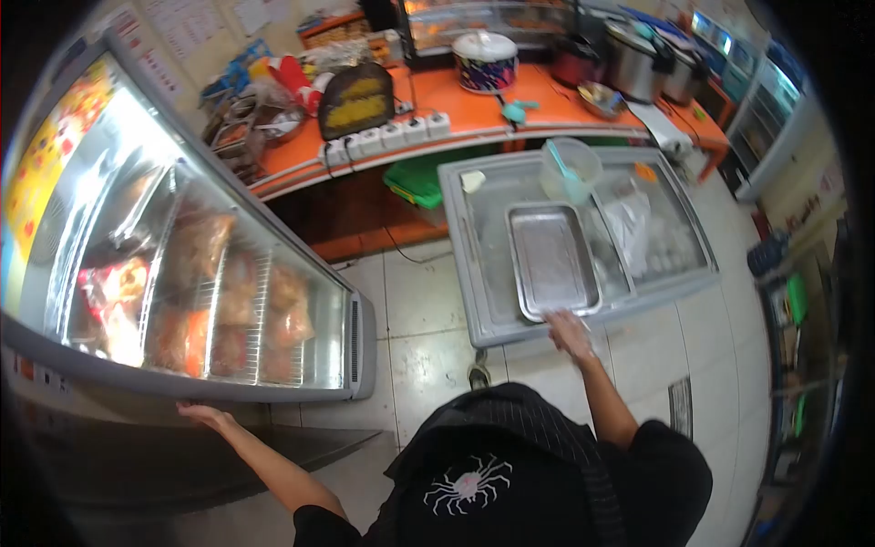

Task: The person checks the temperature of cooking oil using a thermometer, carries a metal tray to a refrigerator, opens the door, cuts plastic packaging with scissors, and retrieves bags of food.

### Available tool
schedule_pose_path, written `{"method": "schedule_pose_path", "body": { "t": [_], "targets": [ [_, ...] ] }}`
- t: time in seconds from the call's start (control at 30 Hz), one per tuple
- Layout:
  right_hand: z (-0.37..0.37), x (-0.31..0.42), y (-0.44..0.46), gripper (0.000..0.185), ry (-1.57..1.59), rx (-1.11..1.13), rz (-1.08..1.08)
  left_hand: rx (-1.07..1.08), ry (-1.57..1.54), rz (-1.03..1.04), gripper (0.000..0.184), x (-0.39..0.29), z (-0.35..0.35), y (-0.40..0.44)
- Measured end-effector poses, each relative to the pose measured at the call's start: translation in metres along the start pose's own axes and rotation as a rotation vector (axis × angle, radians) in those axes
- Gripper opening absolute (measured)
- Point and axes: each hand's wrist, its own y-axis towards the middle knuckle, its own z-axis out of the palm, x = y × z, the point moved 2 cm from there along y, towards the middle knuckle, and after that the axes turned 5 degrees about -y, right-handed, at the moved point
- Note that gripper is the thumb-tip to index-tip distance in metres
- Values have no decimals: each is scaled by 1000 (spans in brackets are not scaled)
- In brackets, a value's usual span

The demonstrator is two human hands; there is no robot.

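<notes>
One tray (551, 264) lay on the freezer (468, 296), near a tub (589, 169). Right grip (570, 335) was at the tray's near rim, couldn't tell if clasping it. Left grip (206, 416), fingers extended, was near the fridge's (363, 342) lower edge.

You wore a black top (656, 492) with short, loose sleeves (319, 527), a whitish crab-like print (468, 486) with a pink middle, and dark cloth (519, 415) with thin pale stripes. Your left hand (205, 415) was bare.
</notes>
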Motion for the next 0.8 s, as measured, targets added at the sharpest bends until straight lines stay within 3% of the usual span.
{"method": "schedule_pose_path", "body": {
  "t": [0.07,0.13,0.23,0.37,0.43,0.47,0.5,0.6,0.67,0.7,0.73,0.8],
  "targets": [
    [23,38,11,39,-289,-86,-381,-55,-14,7,59,10,-10,11],
    [51,100,12,39,-103,222,-77,-54,71,-22,58,7,-14,-4],
    [127,167,20,43,-57,376,-300,-54,187,-11,54,-8,-13,-69],
    [191,268,-9,57,107,541,-592,292,188,-42,44,14,-28,-146],
    [206,295,-16,62,156,504,-691,441,319,-215,38,18,-17,-213],
    [211,304,-18,65,208,472,-743,646,277,-342,38,35,-28,-234],
    [214,309,-18,67,260,439,-794,758,273,-572,42,55,-46,-252],
    [219,313,2,71,426,536,-618,1275,485,-720,44,100,-89,-293],
    [211,310,16,70,679,317,-526,1405,533,-815,43,97,-99,-305],
    [217,276,61,71,381,200,-266,1441,547,-843,43,94,-102,-307],
    [197,290,64,76,424,51,-340,1473,559,-864,43,91,-102,-310],
    [180,280,105,80,291,-43,-374,1523,573,-888,42,84,-101,-313]
  ]
}}
